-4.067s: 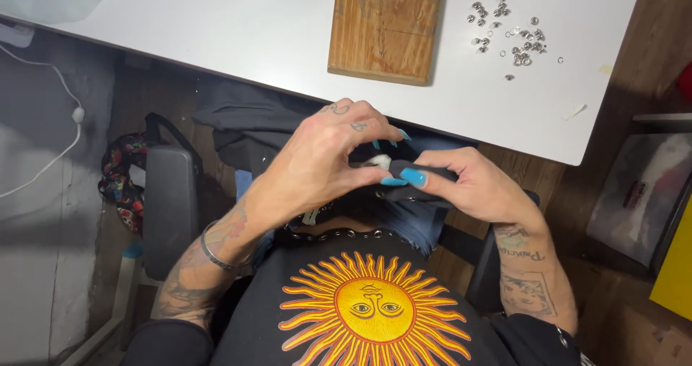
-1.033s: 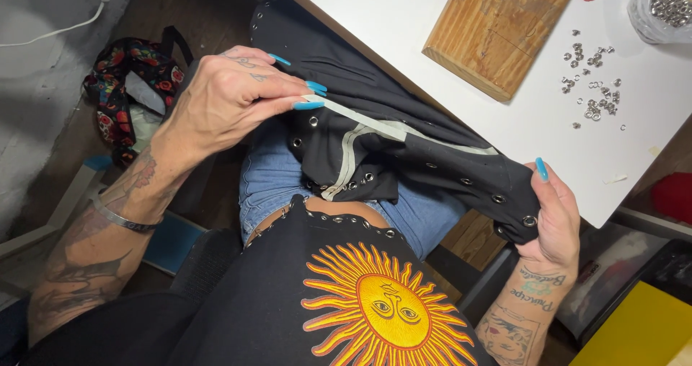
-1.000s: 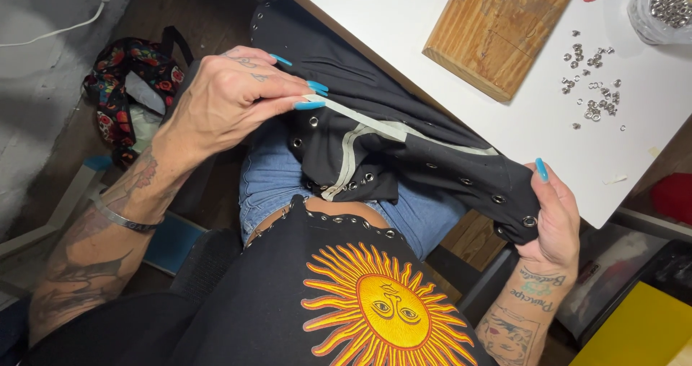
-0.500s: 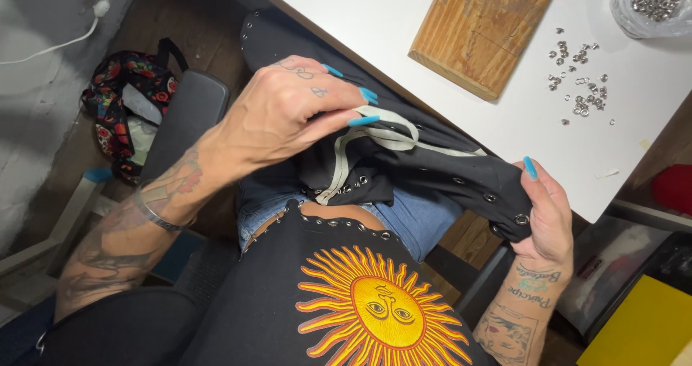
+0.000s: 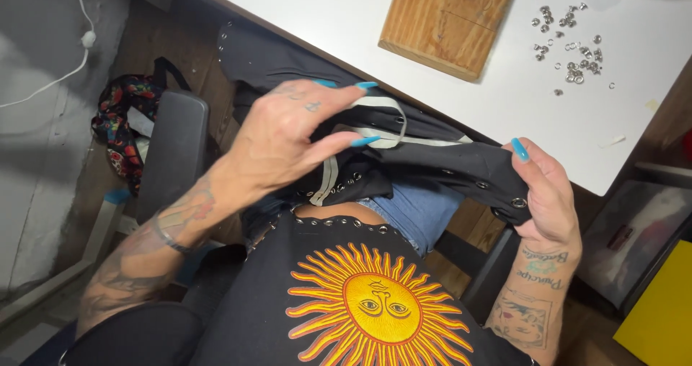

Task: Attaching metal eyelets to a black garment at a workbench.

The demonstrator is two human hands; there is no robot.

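Head | left hand point(image 5: 288, 139) pinches grey lace point(image 5: 375, 124) | right hand point(image 5: 544, 193) grips black garment point(image 5: 447, 164) edge below table edge point(image 5: 504, 139)

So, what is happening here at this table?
A person seated at a white table holds a black garment with metal eyelets over the lap. The left hand handles a pale grey ribbon lace that runs along the garment; the right hand grips the garment's other end. A wooden block and loose metal eyelets lie on the table.
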